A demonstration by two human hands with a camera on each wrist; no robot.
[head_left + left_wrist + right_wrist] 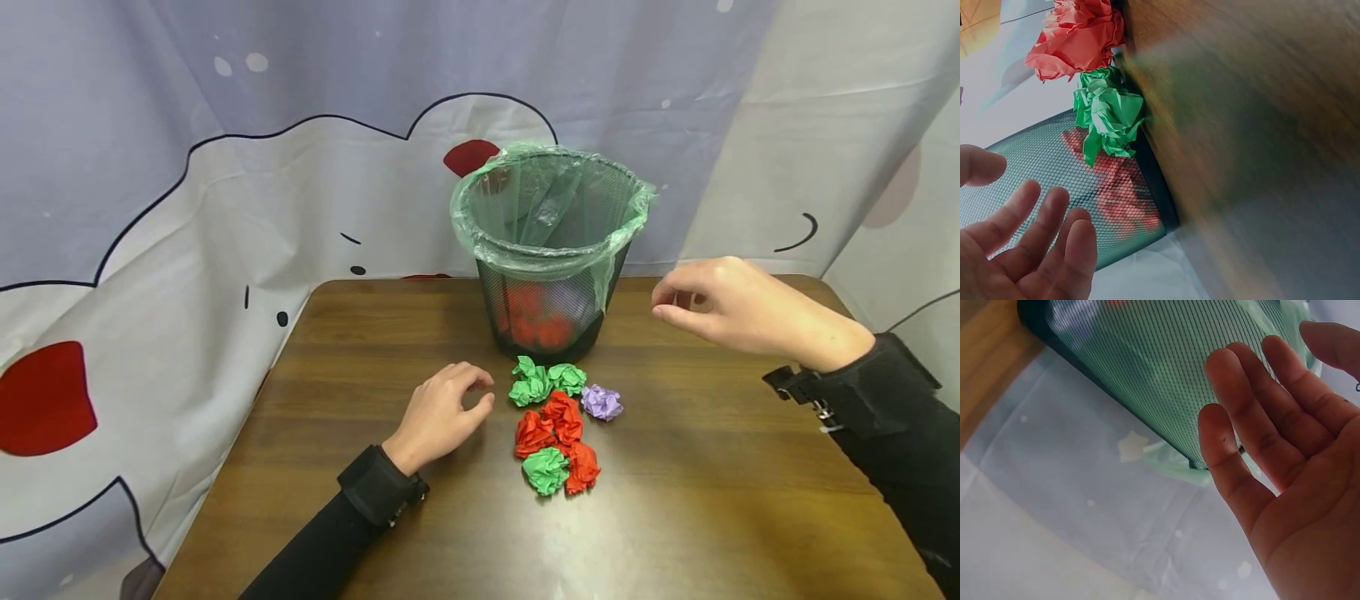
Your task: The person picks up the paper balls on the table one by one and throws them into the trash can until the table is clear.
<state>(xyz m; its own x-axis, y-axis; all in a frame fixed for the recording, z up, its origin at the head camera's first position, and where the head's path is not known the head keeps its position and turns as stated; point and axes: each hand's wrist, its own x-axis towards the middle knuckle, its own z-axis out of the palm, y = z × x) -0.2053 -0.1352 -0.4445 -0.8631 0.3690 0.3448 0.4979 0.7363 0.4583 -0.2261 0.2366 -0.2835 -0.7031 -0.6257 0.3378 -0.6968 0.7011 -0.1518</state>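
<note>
In the head view my left hand (442, 410) hovers over the table, left of a cluster of crumpled paper balls, its fingers loosely bent around nothing. Green paper balls (531, 383) lie at the back of the cluster, with red paper balls (564, 417) in the middle and another green ball (546, 470) in front. A purple paper ball (602, 402) sits at the right. My right hand (738, 307) is raised right of the mesh wastebasket (498, 308), holding nothing, fingers relaxed in the right wrist view. Red and purple balls show through the basket's lower wall.
A thin green bag (551, 265) lines the basket and folds over its rim. The basket stands at the rear edge of the wooden table (360, 333). Behind hangs a pale printed curtain (300, 200). Both wrists wear black straps.
</note>
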